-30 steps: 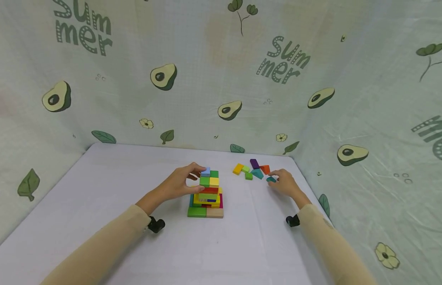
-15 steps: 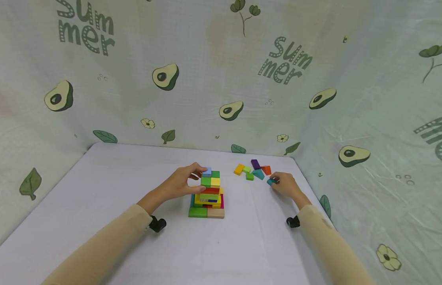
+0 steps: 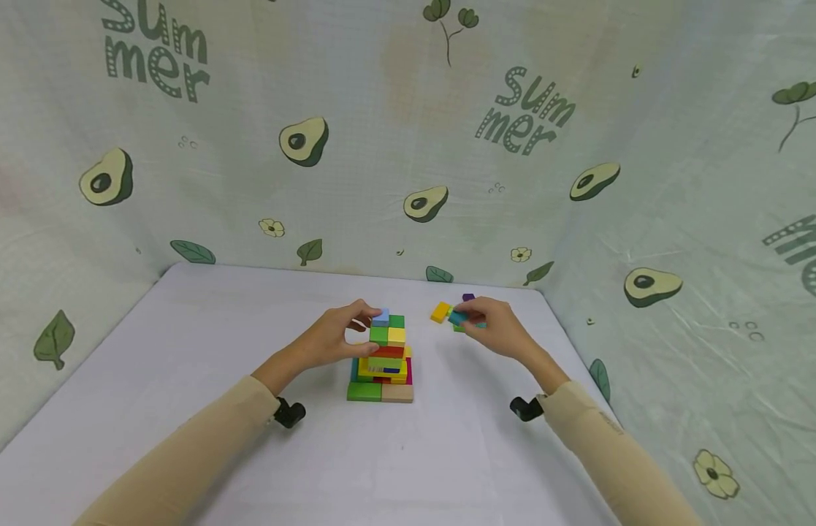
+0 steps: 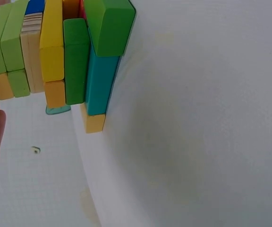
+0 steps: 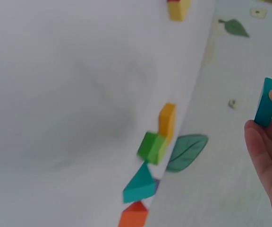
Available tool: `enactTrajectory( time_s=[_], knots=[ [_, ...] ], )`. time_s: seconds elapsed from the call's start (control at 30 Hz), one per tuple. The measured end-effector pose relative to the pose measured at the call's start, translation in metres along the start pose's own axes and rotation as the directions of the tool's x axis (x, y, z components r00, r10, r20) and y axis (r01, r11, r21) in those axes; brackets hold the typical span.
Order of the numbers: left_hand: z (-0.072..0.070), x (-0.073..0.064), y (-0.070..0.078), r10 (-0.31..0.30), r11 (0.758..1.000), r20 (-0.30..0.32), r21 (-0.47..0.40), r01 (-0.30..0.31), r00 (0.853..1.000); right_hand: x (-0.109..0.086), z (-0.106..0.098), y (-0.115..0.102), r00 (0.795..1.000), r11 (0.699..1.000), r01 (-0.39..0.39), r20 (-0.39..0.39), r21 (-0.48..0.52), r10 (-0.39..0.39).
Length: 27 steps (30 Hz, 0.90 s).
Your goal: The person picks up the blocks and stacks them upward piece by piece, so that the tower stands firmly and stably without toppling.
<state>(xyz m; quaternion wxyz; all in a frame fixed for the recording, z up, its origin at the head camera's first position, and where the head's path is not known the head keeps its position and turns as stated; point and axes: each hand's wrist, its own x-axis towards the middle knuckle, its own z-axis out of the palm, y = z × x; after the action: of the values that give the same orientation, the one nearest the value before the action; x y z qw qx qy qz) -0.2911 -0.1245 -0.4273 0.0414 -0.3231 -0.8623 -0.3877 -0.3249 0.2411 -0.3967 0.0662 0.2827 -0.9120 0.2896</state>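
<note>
A tower of coloured wooden blocks (image 3: pixel 386 362) stands upright on the white table, with a light blue block (image 3: pixel 380 318) on its top left. My left hand (image 3: pixel 323 339) holds the tower's upper part, thumb at the red layer and fingers reaching round the far side. In the left wrist view the tower (image 4: pixel 52 52) lies sideways and only the hand's edge shows. My right hand (image 3: pixel 502 330) pinches a small teal block (image 5: pixel 266 102) between thumb and fingers, raised off the table right of the tower. In the head view this hand partly hides the loose blocks.
Loose blocks lie right of the tower: a yellow block (image 3: pixel 440 312), a purple block (image 3: pixel 469 297), a green block (image 5: pixel 150 147), a teal triangular block (image 5: pixel 140 187) and an orange one (image 5: pixel 133 215). Printed cloth walls stand behind and beside the table (image 3: pixel 250 321).
My right hand has picked up the small teal block from the table's right side and carried it left, over the loose blocks. My left hand and the tower stay in place.
</note>
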Motion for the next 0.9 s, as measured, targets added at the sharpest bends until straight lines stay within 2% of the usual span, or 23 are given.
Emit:
enactTrajectory(
  time_s=[0.17,0.33,0.6,0.9],
  knots=[
    [-0.002,0.000,-0.001,-0.004,1.000,0.002,0.003,0.004,1.000,0.013,0.005,-0.045,0.994,0.993,0.110,0.024,0.044,-0.111],
    [-0.002,0.002,-0.005,0.028,1.000,0.012,0.008,-0.028,1.000,0.023,0.015,-0.070,0.980,0.979,0.186,0.050,0.088,-0.191],
    [-0.003,0.001,-0.006,0.061,0.998,0.017,0.003,-0.061,0.998,0.035,0.032,-0.080,0.968,0.968,0.220,0.097,0.120,-0.232],
    [-0.003,0.002,-0.007,0.075,0.997,0.018,0.014,-0.075,0.997,0.036,0.035,-0.082,0.966,0.968,0.220,0.108,0.120,-0.233]
  ],
)
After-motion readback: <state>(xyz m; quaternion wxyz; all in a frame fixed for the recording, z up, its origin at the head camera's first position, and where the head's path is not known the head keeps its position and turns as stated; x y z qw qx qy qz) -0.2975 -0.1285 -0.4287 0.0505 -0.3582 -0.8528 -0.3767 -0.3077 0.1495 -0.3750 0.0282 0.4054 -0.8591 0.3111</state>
